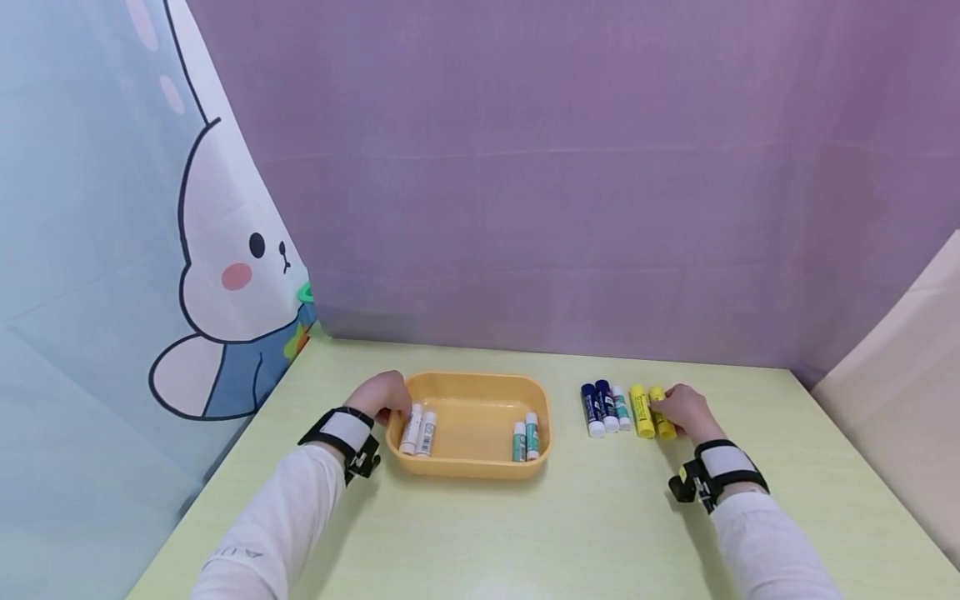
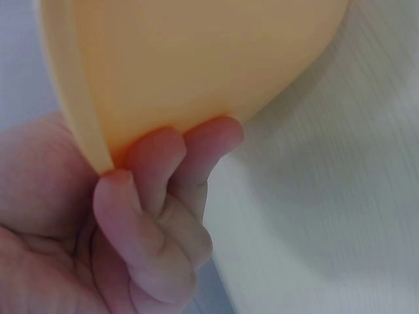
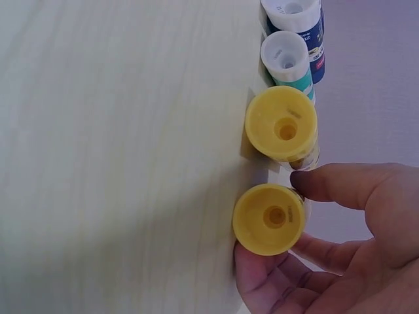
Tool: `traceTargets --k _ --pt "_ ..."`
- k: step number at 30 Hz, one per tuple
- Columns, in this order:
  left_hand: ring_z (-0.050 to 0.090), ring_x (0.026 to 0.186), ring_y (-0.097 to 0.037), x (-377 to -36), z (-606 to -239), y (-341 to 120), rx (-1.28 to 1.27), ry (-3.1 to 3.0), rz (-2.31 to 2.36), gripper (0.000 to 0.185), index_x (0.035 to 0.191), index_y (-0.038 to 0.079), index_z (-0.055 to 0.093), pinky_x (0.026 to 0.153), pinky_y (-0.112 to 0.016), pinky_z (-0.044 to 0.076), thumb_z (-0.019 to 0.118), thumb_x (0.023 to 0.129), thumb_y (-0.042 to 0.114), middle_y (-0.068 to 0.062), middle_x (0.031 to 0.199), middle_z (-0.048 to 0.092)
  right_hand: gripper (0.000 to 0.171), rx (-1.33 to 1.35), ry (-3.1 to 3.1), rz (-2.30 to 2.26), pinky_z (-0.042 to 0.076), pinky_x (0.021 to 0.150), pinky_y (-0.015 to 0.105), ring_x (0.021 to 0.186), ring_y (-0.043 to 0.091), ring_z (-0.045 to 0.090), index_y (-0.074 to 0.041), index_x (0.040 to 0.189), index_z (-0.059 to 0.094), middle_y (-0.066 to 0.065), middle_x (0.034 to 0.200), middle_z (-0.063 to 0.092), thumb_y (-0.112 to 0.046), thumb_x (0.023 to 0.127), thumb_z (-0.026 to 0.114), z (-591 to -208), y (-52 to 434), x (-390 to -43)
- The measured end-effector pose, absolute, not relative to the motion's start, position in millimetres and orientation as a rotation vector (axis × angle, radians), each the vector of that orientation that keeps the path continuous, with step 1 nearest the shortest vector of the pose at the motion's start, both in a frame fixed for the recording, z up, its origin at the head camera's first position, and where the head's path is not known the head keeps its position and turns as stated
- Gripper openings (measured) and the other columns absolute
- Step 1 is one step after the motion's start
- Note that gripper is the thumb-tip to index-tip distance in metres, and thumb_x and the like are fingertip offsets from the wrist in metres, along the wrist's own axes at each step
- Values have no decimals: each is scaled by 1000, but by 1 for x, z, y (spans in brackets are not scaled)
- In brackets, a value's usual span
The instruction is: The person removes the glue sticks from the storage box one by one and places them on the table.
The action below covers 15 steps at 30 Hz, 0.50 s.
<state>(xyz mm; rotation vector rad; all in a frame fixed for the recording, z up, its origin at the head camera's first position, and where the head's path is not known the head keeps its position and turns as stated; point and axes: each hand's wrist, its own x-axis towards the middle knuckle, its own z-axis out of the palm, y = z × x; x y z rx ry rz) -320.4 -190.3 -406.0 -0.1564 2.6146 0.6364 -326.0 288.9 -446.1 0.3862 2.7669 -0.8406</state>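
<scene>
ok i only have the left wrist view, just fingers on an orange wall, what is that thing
Observer: A shallow orange tray; the left hand grips its left rim.
Operator: anything in it
Observer: Four glue sticks: two white ones at the left end, two teal ones at the right.
Operator: and the other hand
Observer: The right hand holds the outermost yellow glue stick in a row of five on the table.

The orange tray (image 1: 470,382) looks like smooth, slightly glossy plastic. The glue sticks (image 1: 642,412) are smooth plastic tubes with printed paper-like labels and moulded matt end caps. The pale green tabletop (image 1: 570,533) shows a matt, fine wood-grain laminate finish. The purple backdrop (image 1: 570,183) is matt cloth
</scene>
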Motion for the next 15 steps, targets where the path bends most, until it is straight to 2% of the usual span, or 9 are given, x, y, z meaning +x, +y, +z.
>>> traceTargets --k 7,15 --pt "38 41 -11 -321 -407 -190 -137 2611 653 23 95 -8 54 39 -21 38 56 73 -6 -7 61 49 50 400 2749 -849 51 53 29 65 22 56 15 123 41 25 98 55 -22 92 54 -444 287 -325" --pt "41 42 -12 -321 -407 -190 -141 2609 660 23 97 -7 54 40 -22 40 58 74 -6 -8 66 52 46 396 2744 -853 50 52 28 61 20 55 16 119 44 19 88 56 -21 92 53 -446 288 -326"
